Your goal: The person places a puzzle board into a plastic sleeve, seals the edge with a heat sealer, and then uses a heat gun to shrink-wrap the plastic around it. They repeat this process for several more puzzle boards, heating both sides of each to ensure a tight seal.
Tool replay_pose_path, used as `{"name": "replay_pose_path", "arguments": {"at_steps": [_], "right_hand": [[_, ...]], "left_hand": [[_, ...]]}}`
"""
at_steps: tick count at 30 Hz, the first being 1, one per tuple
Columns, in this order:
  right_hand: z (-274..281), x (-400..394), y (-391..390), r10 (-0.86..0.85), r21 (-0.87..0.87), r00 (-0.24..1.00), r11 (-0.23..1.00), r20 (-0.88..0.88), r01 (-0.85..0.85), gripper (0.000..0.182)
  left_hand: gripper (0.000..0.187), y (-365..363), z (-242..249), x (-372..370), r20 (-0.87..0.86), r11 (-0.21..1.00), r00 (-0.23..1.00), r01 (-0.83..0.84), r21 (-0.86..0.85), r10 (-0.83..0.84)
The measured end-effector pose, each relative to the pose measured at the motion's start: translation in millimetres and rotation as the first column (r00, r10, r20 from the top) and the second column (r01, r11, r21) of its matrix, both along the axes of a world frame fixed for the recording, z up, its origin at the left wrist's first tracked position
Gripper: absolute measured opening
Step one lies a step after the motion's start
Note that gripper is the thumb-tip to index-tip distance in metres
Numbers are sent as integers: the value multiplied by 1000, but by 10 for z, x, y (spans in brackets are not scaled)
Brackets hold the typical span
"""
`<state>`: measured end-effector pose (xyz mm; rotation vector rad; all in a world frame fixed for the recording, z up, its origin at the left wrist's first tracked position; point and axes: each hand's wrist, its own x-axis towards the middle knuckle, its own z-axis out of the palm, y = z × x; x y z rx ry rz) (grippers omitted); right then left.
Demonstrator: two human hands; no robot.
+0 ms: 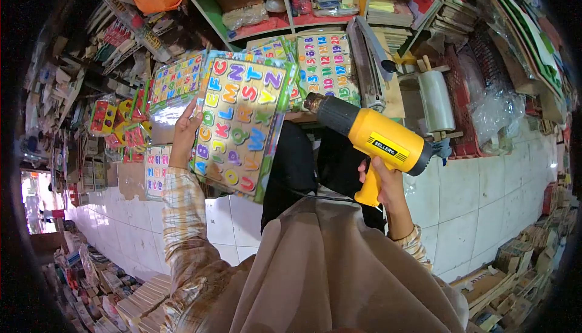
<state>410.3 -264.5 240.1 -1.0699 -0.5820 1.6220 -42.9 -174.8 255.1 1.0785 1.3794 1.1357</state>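
Observation:
My left hand point(187, 134) grips the left edge of an alphabet board point(239, 124) with colourful letters under shiny clear film, held up and tilted. In my right hand point(385, 181) is the handle of a yellow heat gun point(385, 142) with a black nozzle. The nozzle points up and left, a short way right of the board's right edge and apart from it. Behind the board, a number board point(327, 69) lies on the bench beside a long sealer-like device point(367, 66). Another alphabet board point(174, 79) lies to the left.
A roll of clear film point(436, 101) sits on a wooden stand at the right, by a red crate point(464, 112). Shelves point(294, 27) with packed goods stand at the back. Stacked boards point(145, 299) are at lower left. White floor tiles point(485, 193) show around my legs.

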Motion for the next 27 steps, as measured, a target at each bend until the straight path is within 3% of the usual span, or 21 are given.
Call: {"name": "replay_pose_path", "arguments": {"at_steps": [5, 12, 22, 27], "right_hand": [[-2, 108, 34, -5, -10, 1000, 1000, -21, 5, 30], [98, 175, 74, 93, 23, 996, 995, 0, -93, 34], [119, 137, 267, 190, 72, 981, 979, 26, -192, 29], [189, 97, 309, 182, 90, 980, 978, 79, -189, 27]], "left_hand": [[52, 18, 1, -273, -108, 996, 990, 92, 4, -91], [53, 0, 102, -411, -94, 981, 977, 184, -59, -189], [51, -56, 342, -85, -82, 812, 823, 532, -239, -562], [51, -22, 320, -42, -119, 797, 796, 560, -228, -593]]}}
